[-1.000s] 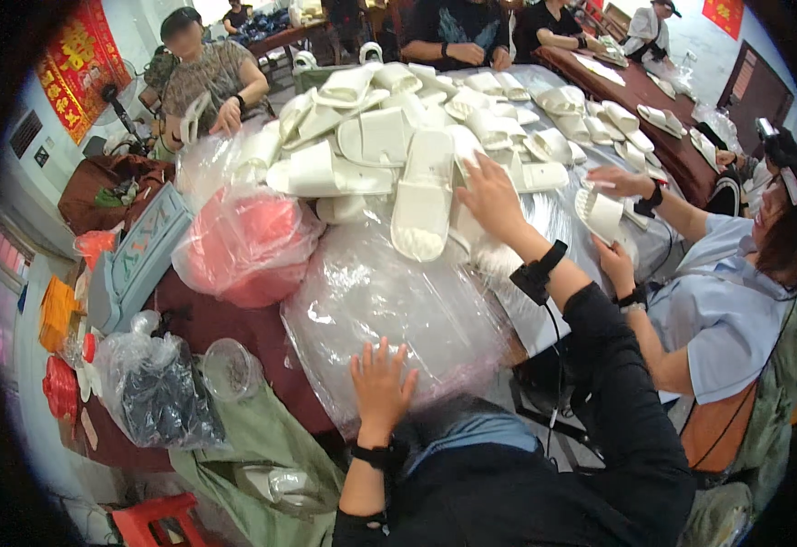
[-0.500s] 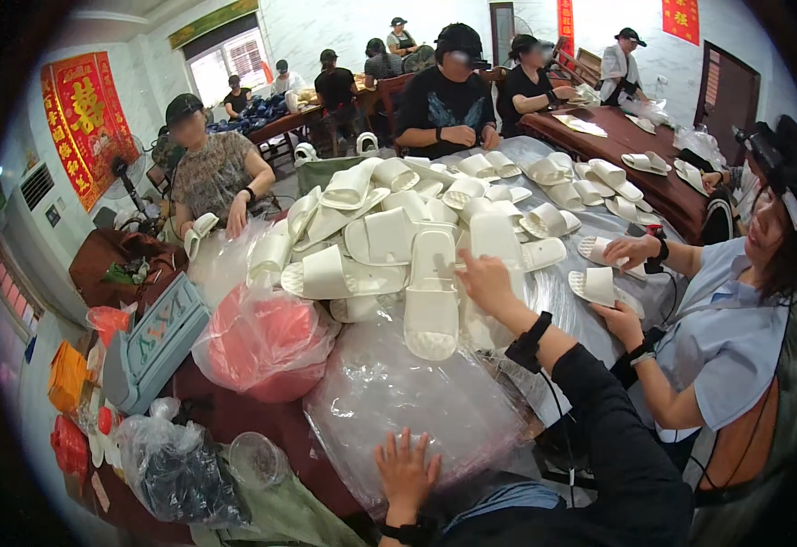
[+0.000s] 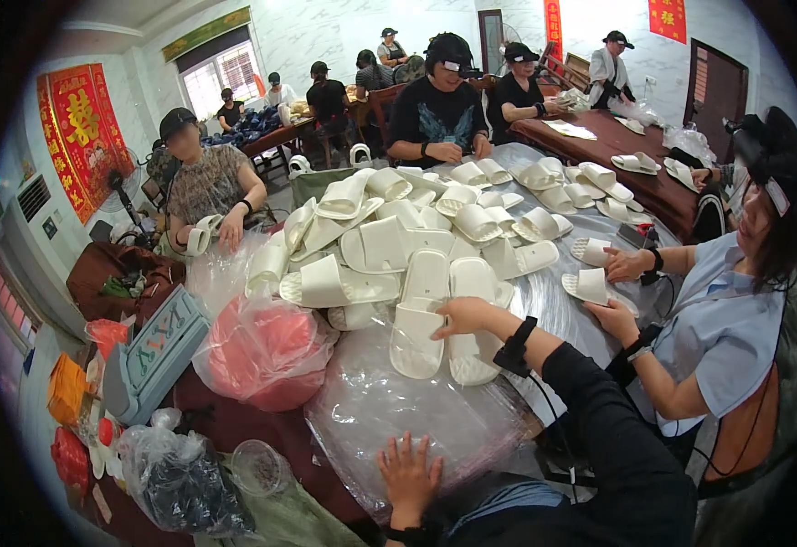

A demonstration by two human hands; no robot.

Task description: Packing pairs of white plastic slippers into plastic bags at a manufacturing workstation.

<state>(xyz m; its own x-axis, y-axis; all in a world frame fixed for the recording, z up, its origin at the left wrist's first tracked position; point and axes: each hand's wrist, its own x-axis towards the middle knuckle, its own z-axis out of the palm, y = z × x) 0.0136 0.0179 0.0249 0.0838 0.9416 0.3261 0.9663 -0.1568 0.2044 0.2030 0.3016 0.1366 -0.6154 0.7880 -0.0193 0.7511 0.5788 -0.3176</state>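
Observation:
My left hand [image 3: 409, 476] lies flat on a stack of clear plastic bags [image 3: 371, 392], fingers spread, holding nothing. My right hand [image 3: 467, 317] is closed at the straps of two white slippers lying side by side. Its fingertips reach the edge of the left slipper [image 3: 416, 346]. The right slipper [image 3: 474, 360] lies partly under the hand, so part of the grip is hidden. Both slippers point toward me, their front ends over the bags. Just beyond them rises a heap of white slippers [image 3: 375, 244].
Left of the bags stand a pink bundle in clear plastic [image 3: 266, 351], a blue-grey plastic crate [image 3: 157, 351] and a bag with dark contents [image 3: 179, 479]. A co-worker in light blue [image 3: 717, 319] handles slippers at the right. Another co-worker [image 3: 211, 187] works across at the left.
My right hand has come down toward me and closed on the pair, which has slid nearer over the bags. My left hand stays flat. The co-worker at right has lowered a hand onto a slipper.

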